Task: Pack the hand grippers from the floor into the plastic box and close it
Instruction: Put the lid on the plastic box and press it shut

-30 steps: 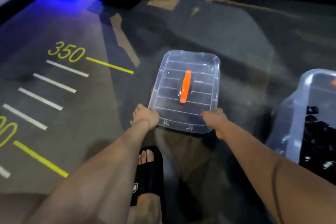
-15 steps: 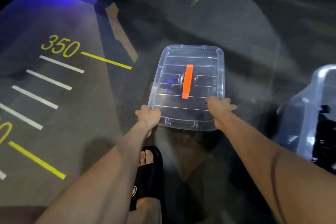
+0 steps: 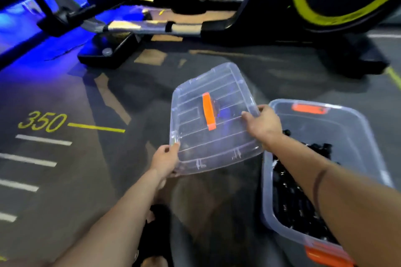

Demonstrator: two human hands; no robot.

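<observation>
Clear ribbed lid [image 3: 219, 136], orange handle [image 3: 208, 114], gripped by left hand [image 3: 165, 159] and right hand [image 3: 263, 124].

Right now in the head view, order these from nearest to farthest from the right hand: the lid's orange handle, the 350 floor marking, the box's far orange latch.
From the right hand:
1. Far orange latch, just right.
2. Lid's orange handle, left; nearly tied with the latch.
3. 350 floor marking, far left.

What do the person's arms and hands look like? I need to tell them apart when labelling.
Both forearms are bare, without sleeves, gloves or a watch. The right forearm bears a thin dark band across it. The left hand and right hand show no rings.
</observation>
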